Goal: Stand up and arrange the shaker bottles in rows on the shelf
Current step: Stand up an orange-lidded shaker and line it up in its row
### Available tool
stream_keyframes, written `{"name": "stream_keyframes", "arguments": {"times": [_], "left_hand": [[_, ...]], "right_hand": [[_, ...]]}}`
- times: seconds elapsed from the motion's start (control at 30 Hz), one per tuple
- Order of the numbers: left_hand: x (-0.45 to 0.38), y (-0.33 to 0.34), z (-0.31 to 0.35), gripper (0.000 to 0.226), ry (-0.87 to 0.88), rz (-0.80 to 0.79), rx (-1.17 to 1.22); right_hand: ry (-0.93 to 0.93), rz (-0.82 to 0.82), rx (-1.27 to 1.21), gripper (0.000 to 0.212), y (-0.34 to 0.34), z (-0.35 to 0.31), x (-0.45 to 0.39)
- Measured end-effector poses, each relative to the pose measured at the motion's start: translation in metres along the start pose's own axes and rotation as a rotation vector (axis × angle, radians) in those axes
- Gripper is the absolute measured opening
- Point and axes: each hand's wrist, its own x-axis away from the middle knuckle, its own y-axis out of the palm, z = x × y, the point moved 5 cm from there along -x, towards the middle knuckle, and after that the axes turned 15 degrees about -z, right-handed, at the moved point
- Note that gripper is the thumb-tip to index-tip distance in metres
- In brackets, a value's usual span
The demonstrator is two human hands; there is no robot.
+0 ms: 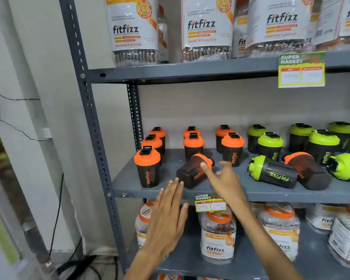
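Note:
Black shaker bottles with orange or green lids stand on the grey middle shelf [170, 190]. An orange-lidded bottle [192, 171] lies tilted on its side near the front. My right hand [222, 178] is open, with one fingertip touching that bottle near its lid. My left hand [168, 215] is open just below the shelf edge, fingertips close to the bottle's base. An upright orange-lidded bottle [148, 167] stands at the front left. Further right lie a green-lidded bottle [273, 171], an orange-lidded one [307, 170] and another green-lidded one [346, 166] on their sides.
Upright green-lidded bottles [270, 145] fill the back right. Large fitfizz jars [217, 235] sit on the shelf below and on the shelf above. A price tag [210, 203] hangs on the shelf edge. A grey steel upright [93, 126] borders the left.

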Motion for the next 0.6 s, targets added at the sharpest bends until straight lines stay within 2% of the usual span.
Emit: {"name": "stream_keyframes", "arguments": {"times": [0.13, 0.23, 0.3, 0.4, 0.53, 0.6], "left_hand": [[-0.006, 0.013, -0.017, 0.064, -0.081, -0.077, 0.003], [-0.010, 0.017, -0.020, 0.065, -0.079, -0.077, 0.015], [-0.012, 0.018, -0.023, 0.065, -0.074, -0.080, 0.018], [-0.015, 0.020, -0.026, 0.064, -0.061, -0.068, 0.032], [-0.019, 0.019, -0.029, 0.060, -0.041, -0.044, 0.059], [-0.023, 0.020, -0.030, 0.059, -0.031, -0.043, 0.053]], "right_hand": [[0.201, -0.060, -0.023, 0.108, 0.014, 0.003, -0.039], [0.291, -0.122, -0.032, 0.122, 0.030, 0.009, -0.060], [0.314, -0.119, -0.084, 0.116, 0.034, 0.014, -0.069], [0.287, -0.120, -0.147, 0.091, 0.036, 0.019, -0.077], [0.262, -0.109, -0.285, 0.081, 0.030, 0.025, -0.074], [0.213, -0.081, -0.337, 0.067, 0.024, 0.026, -0.071]]}}
